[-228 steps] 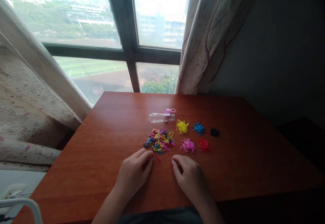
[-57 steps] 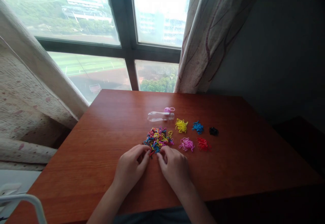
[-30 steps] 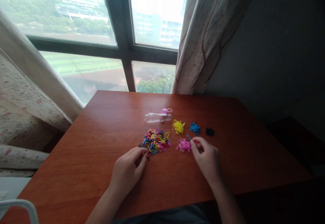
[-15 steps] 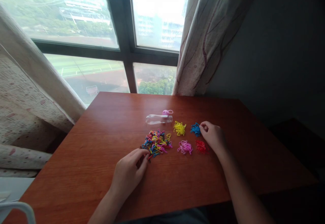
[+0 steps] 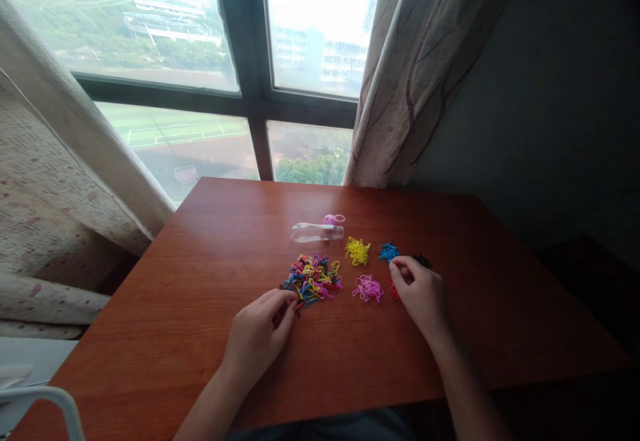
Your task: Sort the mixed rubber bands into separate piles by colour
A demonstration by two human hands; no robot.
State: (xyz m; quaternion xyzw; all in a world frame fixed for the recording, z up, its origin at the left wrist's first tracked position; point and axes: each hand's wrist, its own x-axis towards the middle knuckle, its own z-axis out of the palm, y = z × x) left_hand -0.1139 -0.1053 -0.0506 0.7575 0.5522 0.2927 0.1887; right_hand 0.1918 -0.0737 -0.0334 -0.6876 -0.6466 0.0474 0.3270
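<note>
A mixed heap of small looped plastic pins (image 5: pixel 315 278) lies mid-table. At its near left edge, my left hand (image 5: pixel 263 324) has thumb and forefinger pinched together; what they hold, if anything, I cannot make out. My right hand (image 5: pixel 420 291) is also pinched, its fingertips just below the blue pins (image 5: pixel 389 251) and partly over the red pins (image 5: pixel 393 289). Whether it holds a pin is hidden. Yellow pins (image 5: pixel 357 252) and pink pins (image 5: pixel 368 288) form separate piles between the heap and that hand. Black pins (image 5: pixel 421 260) show behind its knuckles.
A clear bottle (image 5: pixel 313 232) lies on its side behind the heap, with a pink looped cap (image 5: pixel 333 220) by its neck. The brown wooden table (image 5: pixel 165 308) reaches to the window. A white curved rail (image 5: pixel 55 398) is at lower left.
My right hand has moved from beside the blue pile towards me, now partly covering the red pile and uncovering the black pins. My left hand stays at the heap. The view has shifted slightly.
</note>
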